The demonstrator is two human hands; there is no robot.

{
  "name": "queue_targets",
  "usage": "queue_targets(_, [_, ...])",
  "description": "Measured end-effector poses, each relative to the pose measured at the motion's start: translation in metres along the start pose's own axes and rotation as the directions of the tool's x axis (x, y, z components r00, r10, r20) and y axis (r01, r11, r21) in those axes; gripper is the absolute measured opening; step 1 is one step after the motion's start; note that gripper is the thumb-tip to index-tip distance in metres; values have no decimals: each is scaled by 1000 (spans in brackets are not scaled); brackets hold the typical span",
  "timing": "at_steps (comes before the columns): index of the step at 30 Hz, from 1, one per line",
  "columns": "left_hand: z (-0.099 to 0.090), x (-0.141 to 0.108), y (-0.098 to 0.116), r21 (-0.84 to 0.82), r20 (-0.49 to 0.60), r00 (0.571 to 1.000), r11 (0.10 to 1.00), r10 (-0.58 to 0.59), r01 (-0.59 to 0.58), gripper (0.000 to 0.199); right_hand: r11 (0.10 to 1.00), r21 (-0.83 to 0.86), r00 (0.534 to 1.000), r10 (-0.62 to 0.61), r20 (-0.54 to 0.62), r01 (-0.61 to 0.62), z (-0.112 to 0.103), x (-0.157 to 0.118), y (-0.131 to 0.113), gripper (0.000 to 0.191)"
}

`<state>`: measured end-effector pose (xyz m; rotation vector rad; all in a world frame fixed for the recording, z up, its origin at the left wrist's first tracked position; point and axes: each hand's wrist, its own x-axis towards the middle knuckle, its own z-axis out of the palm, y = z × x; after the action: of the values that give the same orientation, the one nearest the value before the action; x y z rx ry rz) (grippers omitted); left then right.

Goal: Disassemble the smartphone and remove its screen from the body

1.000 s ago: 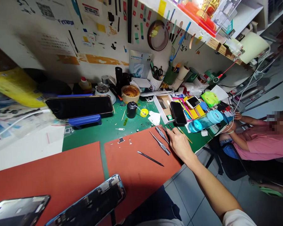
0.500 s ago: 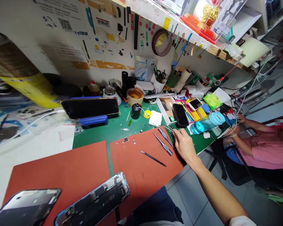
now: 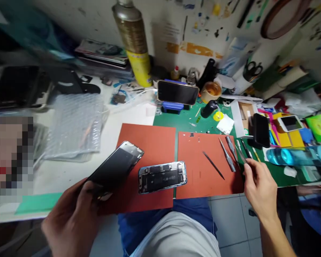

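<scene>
My left hand (image 3: 72, 217) grips the lower end of a phone screen (image 3: 115, 166), thumb on top, tilted above the left red mat. Beside it an opened phone body (image 3: 162, 177) lies on that mat, its battery and inner parts showing. At the right mat's edge my right hand (image 3: 260, 187) pinches silver tweezers (image 3: 240, 151), their tips pointing away from me. Close to this hand are two grey screwdrivers (image 3: 227, 155) and a thin black pry stick (image 3: 213, 165). A brush-like tool (image 3: 256, 155) lies just beyond the fingers.
A propped phone (image 3: 178, 93) stands behind the mats, near a spray can (image 3: 139, 53). Bubble wrap (image 3: 75, 123) covers part of the left side. A black phone (image 3: 261, 130), a white box (image 3: 242, 117) and a blue bottle (image 3: 299, 156) stand at right. Tiny parts (image 3: 192, 135) lie on the right mat.
The view has swung left. My left hand has come into view, holding the phone screen by its lower end. My right hand stays by the tools at the right mat's edge with the tweezers.
</scene>
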<state>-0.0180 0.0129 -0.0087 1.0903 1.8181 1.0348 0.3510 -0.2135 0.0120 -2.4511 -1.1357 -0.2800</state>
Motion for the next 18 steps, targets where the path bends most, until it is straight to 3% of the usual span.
queue_targets(5, [3, 8, -7, -200, 15, 995, 975, -99, 100, 45, 991, -48, 992, -124, 19, 125, 17, -28, -26, 22])
queue_targets(11, [2, 4, -1, -226, 47, 998, 972, -53, 62, 41, 947, -260, 981, -190, 27, 191, 34, -30, -25, 23])
queue_targets(18, [1, 4, -3, -238, 22, 999, 970, -43, 47, 41, 935, -306, 983, -160, 92, 181, 37, -29, -26, 29])
